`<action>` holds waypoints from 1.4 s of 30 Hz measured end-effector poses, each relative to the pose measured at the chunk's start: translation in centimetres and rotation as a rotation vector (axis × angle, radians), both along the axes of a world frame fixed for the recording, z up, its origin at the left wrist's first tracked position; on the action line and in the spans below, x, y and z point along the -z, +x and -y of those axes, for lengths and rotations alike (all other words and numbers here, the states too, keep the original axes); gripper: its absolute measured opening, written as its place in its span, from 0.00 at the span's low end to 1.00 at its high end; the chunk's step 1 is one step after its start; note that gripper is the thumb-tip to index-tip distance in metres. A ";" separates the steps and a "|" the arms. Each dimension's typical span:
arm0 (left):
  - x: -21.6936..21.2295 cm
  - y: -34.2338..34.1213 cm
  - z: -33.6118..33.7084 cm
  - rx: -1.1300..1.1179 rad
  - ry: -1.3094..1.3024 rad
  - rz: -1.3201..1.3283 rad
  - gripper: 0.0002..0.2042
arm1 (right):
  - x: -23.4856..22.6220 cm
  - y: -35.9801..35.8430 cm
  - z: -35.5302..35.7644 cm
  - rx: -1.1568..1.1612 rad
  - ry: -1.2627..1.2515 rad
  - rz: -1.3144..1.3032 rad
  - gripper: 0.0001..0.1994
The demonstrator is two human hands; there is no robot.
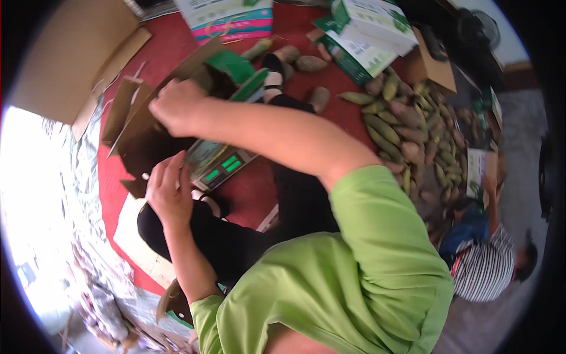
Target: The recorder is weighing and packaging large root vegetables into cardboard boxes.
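In front of me an open cardboard box, brown inside with a green flap, is tilted beside a scale with a lit green display. My right hand reaches across to the box's far side, its fingers curled closed at the cardboard edge. Whatever it may grip is hidden. At the near side of the box is my left hand, fingers stretched out and apart, close to the scale's left end. Whether its fingertips touch the cardboard I cannot tell.
To the right lies a large pile of sweet potatoes, with a few loose ones on the red mat. White-and-green boxes stand at the back. A large carton is far left. Another person sits at the right.
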State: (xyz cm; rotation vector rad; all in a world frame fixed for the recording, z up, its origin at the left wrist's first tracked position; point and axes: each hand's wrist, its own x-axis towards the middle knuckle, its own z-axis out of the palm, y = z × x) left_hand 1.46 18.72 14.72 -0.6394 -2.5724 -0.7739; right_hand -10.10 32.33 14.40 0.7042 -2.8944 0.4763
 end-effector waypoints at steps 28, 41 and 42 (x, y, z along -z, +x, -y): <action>1.6 -0.6 -1.2 -0.103 -0.216 -0.083 0.09 | 32.4 51.2 -27.1 0.713 0.100 0.930 0.04; 2.7 -1.2 -0.5 -0.064 -0.222 -0.159 0.08 | 31.9 55.8 -32.0 1.197 -0.401 1.068 0.06; 2.8 -1.2 -0.4 -0.061 -0.229 -0.156 0.08 | 31.9 56.0 -32.5 1.275 -0.314 1.127 0.07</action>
